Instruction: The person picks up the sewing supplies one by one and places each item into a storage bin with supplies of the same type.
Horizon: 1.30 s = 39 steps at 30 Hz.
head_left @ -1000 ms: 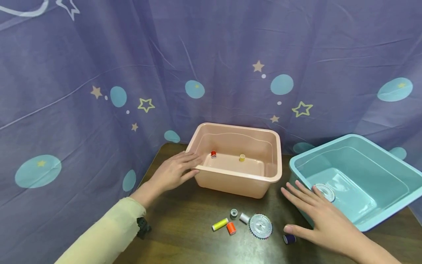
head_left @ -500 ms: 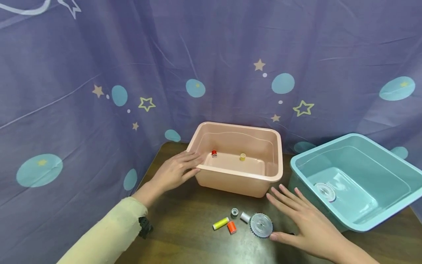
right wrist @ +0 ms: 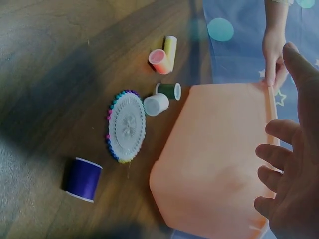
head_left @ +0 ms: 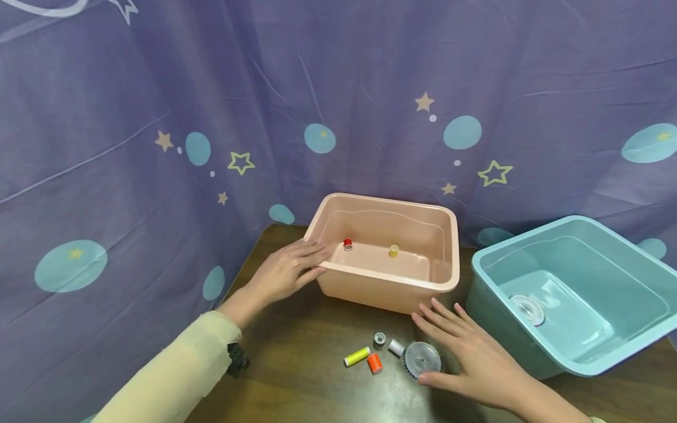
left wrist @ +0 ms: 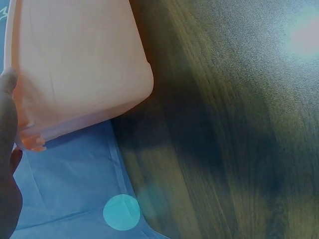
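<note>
My left hand (head_left: 288, 270) holds the near-left rim of a pink plastic bin (head_left: 383, 292), fingers over the edge and thumb outside. Inside the bin lie a red thread spool (head_left: 347, 244) and a yellow one (head_left: 394, 251). With fingers spread and nothing in them, my right hand (head_left: 471, 358) hovers above the table; its thumb overlaps a wheel of pearl-headed pins (head_left: 421, 356) in the head view. Left of the wheel are a white spool (head_left: 396, 348), a dark green spool (right wrist: 168, 91), an orange spool (head_left: 375, 363) and a long yellow spool (head_left: 357, 356). My hand hides a purple spool (right wrist: 83, 180) from the head view.
A teal bin (head_left: 560, 352) stands at the right, with another pin wheel (head_left: 529, 310) on its floor. Behind both bins hangs a blue-purple curtain (head_left: 370, 88) with stars and dots. The wooden table (head_left: 296, 376) has its left edge by the curtain.
My right hand has moved left from beside the teal bin to the pin wheel on the table, covering the purple spool. My left hand stays on the pink bin's rim.
</note>
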Each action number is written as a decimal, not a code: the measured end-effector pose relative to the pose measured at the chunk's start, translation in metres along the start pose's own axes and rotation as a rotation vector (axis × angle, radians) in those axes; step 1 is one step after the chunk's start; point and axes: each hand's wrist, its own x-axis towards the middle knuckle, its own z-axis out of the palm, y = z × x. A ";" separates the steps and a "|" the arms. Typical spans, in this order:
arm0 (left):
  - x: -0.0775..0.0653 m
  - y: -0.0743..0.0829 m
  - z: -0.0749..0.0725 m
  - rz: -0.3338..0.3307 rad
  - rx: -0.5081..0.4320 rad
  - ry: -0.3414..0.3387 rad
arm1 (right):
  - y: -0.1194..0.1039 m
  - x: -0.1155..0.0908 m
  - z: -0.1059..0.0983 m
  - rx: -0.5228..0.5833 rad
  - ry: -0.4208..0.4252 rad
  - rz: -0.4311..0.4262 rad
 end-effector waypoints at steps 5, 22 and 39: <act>0.000 0.001 0.000 -0.004 0.014 -0.010 | 0.000 0.003 0.011 0.025 -0.023 0.006; 0.001 0.000 0.001 0.020 0.021 0.024 | 0.001 0.017 0.048 0.101 -0.064 -0.016; -0.001 -0.001 0.006 0.024 0.012 0.067 | 0.003 0.031 0.080 0.172 -0.144 0.030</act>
